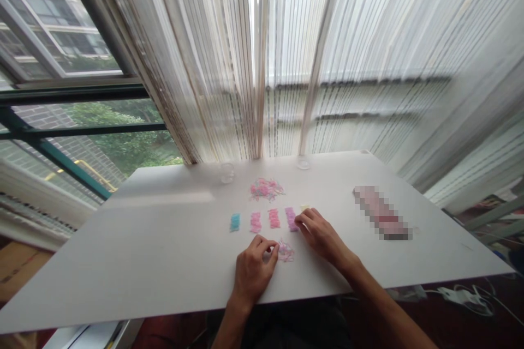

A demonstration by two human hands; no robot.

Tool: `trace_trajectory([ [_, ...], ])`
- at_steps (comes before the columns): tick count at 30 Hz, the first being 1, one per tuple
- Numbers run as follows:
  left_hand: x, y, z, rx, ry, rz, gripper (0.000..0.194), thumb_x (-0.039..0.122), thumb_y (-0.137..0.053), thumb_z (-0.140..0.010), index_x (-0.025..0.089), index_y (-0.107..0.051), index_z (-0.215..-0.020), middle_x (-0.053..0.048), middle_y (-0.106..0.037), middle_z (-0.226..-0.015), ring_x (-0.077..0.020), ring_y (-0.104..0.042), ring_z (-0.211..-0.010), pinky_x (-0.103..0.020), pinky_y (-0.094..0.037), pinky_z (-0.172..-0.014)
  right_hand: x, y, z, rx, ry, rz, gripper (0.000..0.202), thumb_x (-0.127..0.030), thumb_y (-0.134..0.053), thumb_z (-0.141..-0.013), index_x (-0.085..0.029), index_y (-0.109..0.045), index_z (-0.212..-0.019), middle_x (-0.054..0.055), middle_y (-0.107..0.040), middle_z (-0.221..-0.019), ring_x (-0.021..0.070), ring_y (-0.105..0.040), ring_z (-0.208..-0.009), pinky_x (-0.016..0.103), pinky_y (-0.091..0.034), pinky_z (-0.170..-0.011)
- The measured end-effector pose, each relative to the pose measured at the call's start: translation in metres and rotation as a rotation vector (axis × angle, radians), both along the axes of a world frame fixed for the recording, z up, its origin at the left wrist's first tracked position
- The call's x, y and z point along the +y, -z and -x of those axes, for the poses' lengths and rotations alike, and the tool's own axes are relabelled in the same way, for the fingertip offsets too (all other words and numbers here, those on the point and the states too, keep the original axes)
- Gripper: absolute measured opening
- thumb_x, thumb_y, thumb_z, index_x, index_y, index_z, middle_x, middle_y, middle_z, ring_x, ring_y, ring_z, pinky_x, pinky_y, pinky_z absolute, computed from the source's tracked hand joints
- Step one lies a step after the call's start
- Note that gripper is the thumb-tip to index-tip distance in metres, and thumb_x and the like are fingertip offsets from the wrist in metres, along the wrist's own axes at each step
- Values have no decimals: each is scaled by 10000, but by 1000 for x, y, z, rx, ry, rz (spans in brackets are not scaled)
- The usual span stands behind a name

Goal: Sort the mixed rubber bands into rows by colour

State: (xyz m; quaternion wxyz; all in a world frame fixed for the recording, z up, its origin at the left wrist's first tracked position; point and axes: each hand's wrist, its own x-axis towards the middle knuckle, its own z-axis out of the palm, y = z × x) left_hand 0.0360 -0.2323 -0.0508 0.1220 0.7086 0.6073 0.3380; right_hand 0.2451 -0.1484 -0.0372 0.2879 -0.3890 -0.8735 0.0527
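My left hand [254, 267] is closed in a pinch at the left edge of a small loose pile of thin pink and lilac pieces [286, 251]. Whatever sits between its fingertips is too small to make out. My right hand [317, 230] is also pinched, its fingertips at the right side of a purple group [291, 218] of short thin pieces. To the left lie a coral-pink group [274, 218], a light pink group [255, 222] and a blue group [234, 222]. A pale yellow group [305, 208] is partly hidden behind my right hand.
A larger mixed pile [266, 189] of thin pieces lies farther back on the white table [155, 251]. Behind it stand a clear container [227, 173] and a clear shallow dish [303, 163]. A pixelated pink object [380, 212] lies at right. Curtains hang at the table's far edge.
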Motion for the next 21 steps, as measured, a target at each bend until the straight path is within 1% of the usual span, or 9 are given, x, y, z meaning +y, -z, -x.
trace_trajectory([
  [3, 0, 0, 0, 7, -1, -1, 122, 250, -609, -933, 244, -729, -911, 16, -680, -832, -132, -677, -702, -223, -492, -655, -6, -2, -3, 50, 31, 9, 172, -103, -499, -991, -224, -601, -925, 68, -621, -908, 254, -573, -871, 405, -538, -754],
  [6, 0, 1, 1, 1, -3, 1, 128, 258, -599, -939, 248, -726, -922, 15, -685, -847, -133, -684, -721, -223, -500, -666, -17, 0, -4, 116, 51, 32, 155, -129, -495, -1001, -227, -605, -954, 71, -629, -916, 257, -583, -878, 419, -539, -772],
  [9, 0, 2, 1, -12, -1, 11, 145, 210, -586, -931, 254, -715, -980, 11, -698, -905, -138, -695, -771, -229, -515, -705, -33, 5, 0, 186, 43, 87, 148, -128, -510, -990, -233, -615, -996, 65, -637, -925, 250, -604, -900, 411, -545, -800],
  [13, 0, 2, 2, 12, 8, 50, 242, 140, -586, -890, 266, -696, -1065, 5, -700, -991, -149, -702, -820, -242, -530, -735, -50, 15, 8, 213, -5, 177, 132, -134, -579, -946, -228, -632, -1021, 63, -645, -955, 242, -625, -922, 390, -556, -817],
  [17, -1, 2, 2, 48, 37, 59, 199, 182, -609, -889, 264, -695, -1049, -2, -693, -992, -161, -704, -824, -251, -538, -741, -57, 19, 11, 212, -9, 207, 145, -138, -621, -913, -223, -649, -1026, 60, -644, -937, 239, -632, -904, 380, -562, -805],
  [21, -1, 1, 1, 68, 43, 61, 130, 249, -622, -913, 258, -701, -1016, -6, -695, -969, -166, -704, -832, -251, -536, -744, -53, 20, 13, 221, -1, 200, 153, -119, -622, -905, -220, -658, -1015, 58, -654, -933, 235, -639, -902, 378, -567, -804],
])
